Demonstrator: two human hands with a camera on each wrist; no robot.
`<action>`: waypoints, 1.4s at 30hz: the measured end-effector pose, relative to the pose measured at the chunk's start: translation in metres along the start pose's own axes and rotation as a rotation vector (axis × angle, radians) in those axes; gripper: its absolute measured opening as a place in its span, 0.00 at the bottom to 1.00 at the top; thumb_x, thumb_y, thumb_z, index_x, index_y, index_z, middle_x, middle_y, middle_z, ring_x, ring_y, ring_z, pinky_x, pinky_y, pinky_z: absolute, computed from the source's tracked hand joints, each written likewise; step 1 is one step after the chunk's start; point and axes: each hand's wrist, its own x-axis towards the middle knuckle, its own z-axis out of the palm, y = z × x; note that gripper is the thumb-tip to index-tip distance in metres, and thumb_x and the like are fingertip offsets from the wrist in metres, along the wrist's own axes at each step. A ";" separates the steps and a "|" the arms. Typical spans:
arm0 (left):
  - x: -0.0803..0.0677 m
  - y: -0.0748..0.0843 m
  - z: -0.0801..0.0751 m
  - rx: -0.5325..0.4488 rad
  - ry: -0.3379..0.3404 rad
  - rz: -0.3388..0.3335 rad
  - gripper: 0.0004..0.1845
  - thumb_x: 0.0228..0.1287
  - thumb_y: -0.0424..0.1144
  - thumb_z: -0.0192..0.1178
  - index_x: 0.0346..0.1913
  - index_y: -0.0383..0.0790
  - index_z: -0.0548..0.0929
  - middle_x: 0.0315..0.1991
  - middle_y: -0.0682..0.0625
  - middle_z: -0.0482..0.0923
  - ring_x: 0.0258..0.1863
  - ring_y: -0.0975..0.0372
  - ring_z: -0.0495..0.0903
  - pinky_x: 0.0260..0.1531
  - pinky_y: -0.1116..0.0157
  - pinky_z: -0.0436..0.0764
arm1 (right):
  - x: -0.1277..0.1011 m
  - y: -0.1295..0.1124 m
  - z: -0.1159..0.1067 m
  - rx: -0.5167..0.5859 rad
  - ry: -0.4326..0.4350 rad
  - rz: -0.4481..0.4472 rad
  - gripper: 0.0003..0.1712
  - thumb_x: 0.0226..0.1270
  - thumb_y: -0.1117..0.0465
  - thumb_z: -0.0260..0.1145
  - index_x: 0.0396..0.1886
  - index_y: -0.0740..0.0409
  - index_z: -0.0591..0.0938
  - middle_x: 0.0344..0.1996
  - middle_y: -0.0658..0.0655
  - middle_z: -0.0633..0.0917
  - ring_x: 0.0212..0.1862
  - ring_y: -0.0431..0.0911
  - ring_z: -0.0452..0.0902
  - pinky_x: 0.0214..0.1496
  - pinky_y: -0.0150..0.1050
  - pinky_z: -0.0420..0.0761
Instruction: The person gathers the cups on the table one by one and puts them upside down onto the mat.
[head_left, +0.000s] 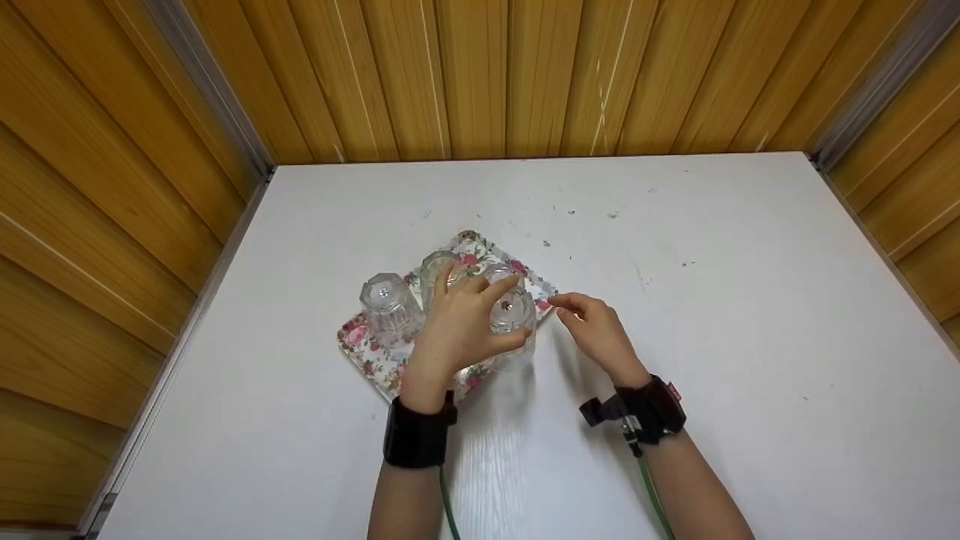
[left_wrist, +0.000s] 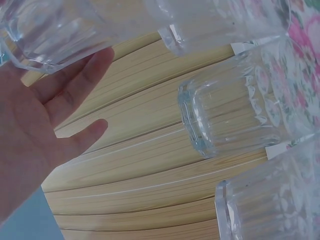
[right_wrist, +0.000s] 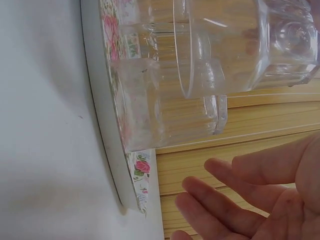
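My left hand (head_left: 465,319) holds a clear faceted glass (head_left: 512,316) upside down by its base, thumb and fingers on either side. In the right wrist view this held glass (right_wrist: 225,50) hangs rim toward the tray, above its near right part. Three similar glasses stand inverted on the flowered tray (head_left: 356,337): a left glass (head_left: 390,307), a back glass (head_left: 435,268) partly behind my fingers, and a right glass (head_left: 496,272) overlapped by the held one. Beside the tray's right corner, my right hand (head_left: 600,334) has loosely bent fingers and holds nothing.
The tray lies at an angle on a white table (head_left: 712,337) with small dark marks. Wood-patterned panels (head_left: 480,82) rise behind and at both sides. Each wrist wears a black strap, and a green cable (head_left: 654,495) runs from the right one.
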 end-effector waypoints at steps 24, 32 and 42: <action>-0.002 -0.009 -0.002 0.000 -0.033 -0.069 0.33 0.49 0.64 0.57 0.58 0.52 0.74 0.43 0.49 0.80 0.47 0.57 0.77 0.65 0.46 0.48 | 0.005 0.012 0.009 -0.152 -0.128 -0.108 0.24 0.66 0.69 0.47 0.62 0.67 0.67 0.64 0.67 0.63 0.66 0.60 0.54 0.68 0.53 0.55; -0.003 -0.012 -0.002 0.001 -0.030 -0.088 0.35 0.48 0.63 0.57 0.59 0.49 0.73 0.49 0.47 0.79 0.51 0.56 0.76 0.66 0.47 0.48 | 0.007 0.016 0.013 -0.189 -0.159 -0.101 0.25 0.65 0.70 0.46 0.63 0.65 0.66 0.66 0.68 0.59 0.67 0.62 0.52 0.68 0.54 0.52; -0.004 -0.016 -0.002 -0.006 -0.012 -0.119 0.35 0.47 0.60 0.59 0.59 0.48 0.73 0.46 0.48 0.80 0.48 0.56 0.78 0.65 0.46 0.49 | 0.005 0.017 0.015 -0.200 -0.172 -0.127 0.25 0.66 0.70 0.44 0.63 0.65 0.66 0.66 0.67 0.60 0.67 0.61 0.52 0.69 0.54 0.52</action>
